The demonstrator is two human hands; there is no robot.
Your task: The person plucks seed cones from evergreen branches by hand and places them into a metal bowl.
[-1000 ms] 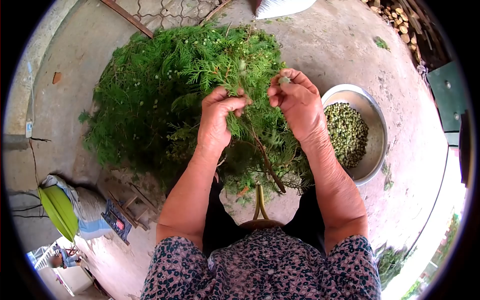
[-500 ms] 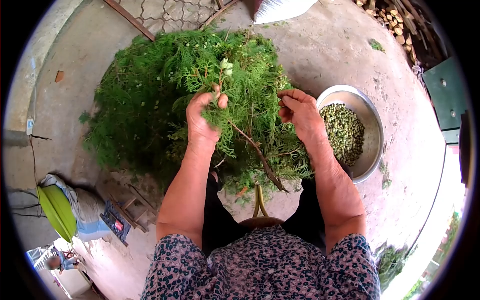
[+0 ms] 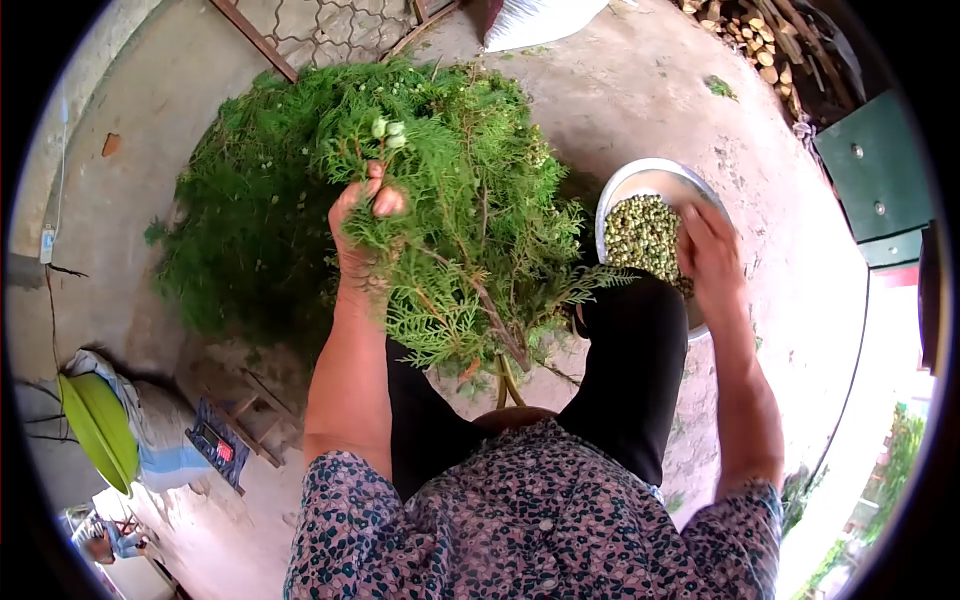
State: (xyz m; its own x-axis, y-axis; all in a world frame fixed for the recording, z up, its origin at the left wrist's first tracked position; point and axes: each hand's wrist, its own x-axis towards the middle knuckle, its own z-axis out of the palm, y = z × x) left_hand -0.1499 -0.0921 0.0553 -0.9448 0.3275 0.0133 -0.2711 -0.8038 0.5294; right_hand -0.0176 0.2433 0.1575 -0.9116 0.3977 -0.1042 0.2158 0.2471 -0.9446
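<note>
My left hand (image 3: 366,220) is closed on a leafy green branch (image 3: 450,260), with pale green cones (image 3: 388,131) sticking up just above the fingers. The branch's brown stem slants down toward my knees. Behind it spreads a large pile of green branches (image 3: 240,220). Over the right part of a metal bowl (image 3: 606,205) is my right hand (image 3: 712,250), its fingers curled downward and blurred. Whether it holds anything is hidden. Many small green cones (image 3: 642,235) lie in the bowl, beside my right knee.
Firewood (image 3: 750,40) is stacked at the upper right, near a green cabinet (image 3: 870,170). A white sack (image 3: 540,22) lies at the top. At the lower left are a lime-green basin (image 3: 100,430) and a small wooden chair (image 3: 235,430). Someone (image 3: 115,543) is in the far lower left.
My right hand has moved right, from beside the branches to over the bowl. My left hand has shifted left with the branch. My right knee now shows more, and the view has shifted slightly.
</note>
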